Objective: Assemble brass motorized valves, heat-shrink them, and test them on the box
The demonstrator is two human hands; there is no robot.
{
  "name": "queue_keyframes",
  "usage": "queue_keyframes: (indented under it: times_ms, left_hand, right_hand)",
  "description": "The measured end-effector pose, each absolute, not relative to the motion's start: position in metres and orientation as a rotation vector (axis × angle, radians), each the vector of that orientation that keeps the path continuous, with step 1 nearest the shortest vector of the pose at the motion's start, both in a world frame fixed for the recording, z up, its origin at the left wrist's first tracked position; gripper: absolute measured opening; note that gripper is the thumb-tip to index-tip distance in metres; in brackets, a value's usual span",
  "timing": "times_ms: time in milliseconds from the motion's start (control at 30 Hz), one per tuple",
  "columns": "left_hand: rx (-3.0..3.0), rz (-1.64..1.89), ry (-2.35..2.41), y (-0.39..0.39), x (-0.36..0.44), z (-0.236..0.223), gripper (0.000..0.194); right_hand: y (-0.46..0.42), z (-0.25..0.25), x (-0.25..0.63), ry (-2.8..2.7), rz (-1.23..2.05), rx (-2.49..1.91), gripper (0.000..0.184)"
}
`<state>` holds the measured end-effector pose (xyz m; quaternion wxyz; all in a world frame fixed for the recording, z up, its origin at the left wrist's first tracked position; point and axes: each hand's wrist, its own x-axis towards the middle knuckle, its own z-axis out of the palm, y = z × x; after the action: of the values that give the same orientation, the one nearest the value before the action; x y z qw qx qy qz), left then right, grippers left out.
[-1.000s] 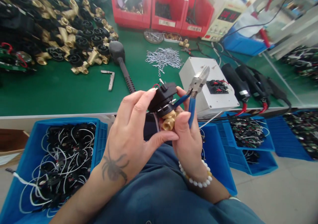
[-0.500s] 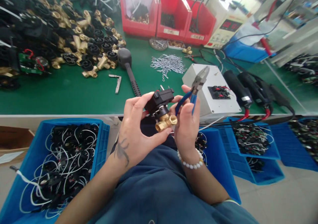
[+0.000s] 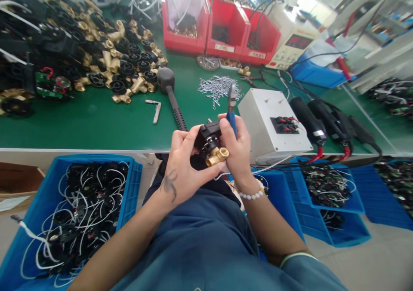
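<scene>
My left hand [image 3: 181,164] is closed around a small valve [image 3: 213,147] with a black plastic top and a brass fitting below, held over my lap just in front of the bench edge. My right hand [image 3: 237,151] grips blue-handled pliers [image 3: 231,106], their jaws pointing up and away, while its fingers also press against the valve's right side. A white bead bracelet sits on my right wrist. Both hands meet around the valve.
A green bench [image 3: 97,119] carries a heap of brass and black valve parts [image 3: 97,63], a black mallet [image 3: 171,93], a pile of metal clips [image 3: 217,87], red bins [image 3: 222,31] and a white switch box [image 3: 272,125]. Blue crates [image 3: 74,213] of wired black parts stand below.
Both hands have drawn in closer with the valve. The pliers have swung from leaning right to standing nearly upright. The view has tilted slightly upward.
</scene>
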<state>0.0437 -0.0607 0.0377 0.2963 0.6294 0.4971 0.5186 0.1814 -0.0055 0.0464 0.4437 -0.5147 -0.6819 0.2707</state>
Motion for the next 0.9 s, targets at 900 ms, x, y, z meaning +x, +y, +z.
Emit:
queue_keyframes:
  times_ms: [900]
  left_hand:
    - [1.688, 1.306, 1.078, -0.026, 0.035, 0.015, 0.078]
  right_hand:
    - [0.012, 0.137, 0.253, -2.693, 0.2, -1.13, 0.013]
